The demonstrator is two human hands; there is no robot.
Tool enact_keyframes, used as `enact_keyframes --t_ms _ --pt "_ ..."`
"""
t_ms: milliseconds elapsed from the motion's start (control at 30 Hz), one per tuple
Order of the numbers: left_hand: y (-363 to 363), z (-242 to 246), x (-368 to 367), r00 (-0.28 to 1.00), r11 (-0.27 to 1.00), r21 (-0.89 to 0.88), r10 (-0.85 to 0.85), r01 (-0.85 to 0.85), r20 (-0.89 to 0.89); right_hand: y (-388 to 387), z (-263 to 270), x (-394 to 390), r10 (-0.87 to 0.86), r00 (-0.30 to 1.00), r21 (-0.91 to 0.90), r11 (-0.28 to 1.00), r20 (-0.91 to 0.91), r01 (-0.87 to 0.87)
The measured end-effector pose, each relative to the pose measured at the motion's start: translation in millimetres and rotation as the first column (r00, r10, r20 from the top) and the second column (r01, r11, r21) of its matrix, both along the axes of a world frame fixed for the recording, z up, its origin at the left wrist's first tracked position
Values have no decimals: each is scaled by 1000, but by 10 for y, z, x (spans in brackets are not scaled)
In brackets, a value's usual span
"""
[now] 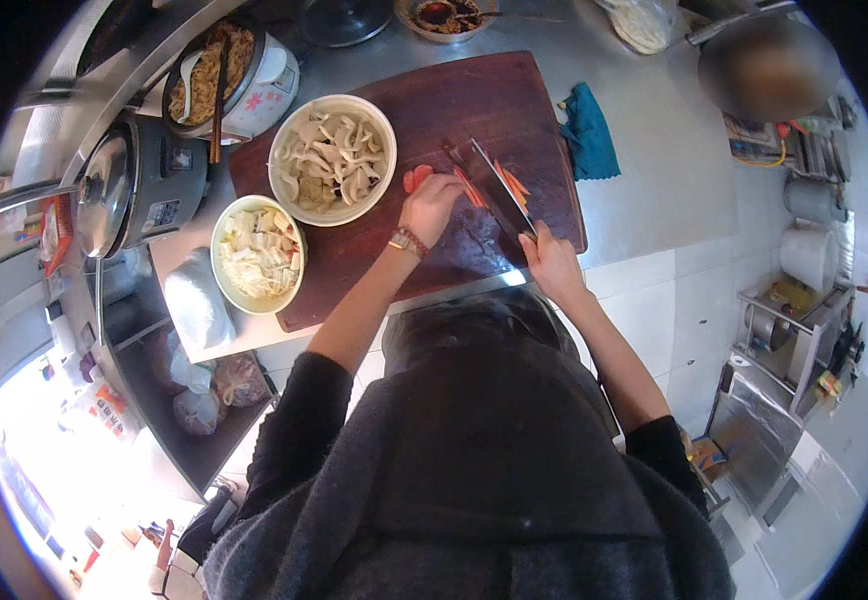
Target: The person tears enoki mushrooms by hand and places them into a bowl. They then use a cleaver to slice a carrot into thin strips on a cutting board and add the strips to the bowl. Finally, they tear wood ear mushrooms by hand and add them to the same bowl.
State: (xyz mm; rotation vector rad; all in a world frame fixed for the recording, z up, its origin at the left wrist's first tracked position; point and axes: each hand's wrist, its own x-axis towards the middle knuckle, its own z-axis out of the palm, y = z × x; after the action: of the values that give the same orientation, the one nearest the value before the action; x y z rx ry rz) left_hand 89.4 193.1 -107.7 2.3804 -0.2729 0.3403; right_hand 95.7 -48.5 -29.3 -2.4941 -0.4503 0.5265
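In the head view, my right hand (552, 262) grips the handle of a Chinese cleaver (492, 187) with a dark blade. Its edge is down on the dark red wooden cutting board (374, 262). Cut red strips (468, 189) lie left of the blade, and orange-red strips (512, 187) lie along its right side. My left hand (431, 207), with a beaded bracelet at the wrist, rests over the board with fingers bent down beside the left strips. Whether it pinches any is hidden. Round red slices (417, 178) lie just beyond its knuckles.
On the left stand a bowl of torn oyster mushrooms (336, 161), a bowl of chopped pale vegetables (260, 255) and a rice cooker (269, 82) of food with chopsticks. A teal cloth (590, 133) lies right of the board; a sauce bowl (445, 19) sits behind.
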Motion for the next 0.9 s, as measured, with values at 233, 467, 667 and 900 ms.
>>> enact_keyframes --t_ms 233,467,667,900 --pt "119 130 -154 944 941 101 328 -324 -28 -109 99 -220 15 992 -79 997 -123 -25" --pt "-21 -10 -171 921 945 52 328 -324 -212 32 50 -136 -12 998 -72 997 -55 8" --pt "-156 111 -267 879 886 93 462 -454 -116 211 26 -120 -12 999 -65 998 -36 10" --pt "45 238 -133 988 948 304 127 -96 -85 164 25 -132 -21 999 -78 997 -37 18"
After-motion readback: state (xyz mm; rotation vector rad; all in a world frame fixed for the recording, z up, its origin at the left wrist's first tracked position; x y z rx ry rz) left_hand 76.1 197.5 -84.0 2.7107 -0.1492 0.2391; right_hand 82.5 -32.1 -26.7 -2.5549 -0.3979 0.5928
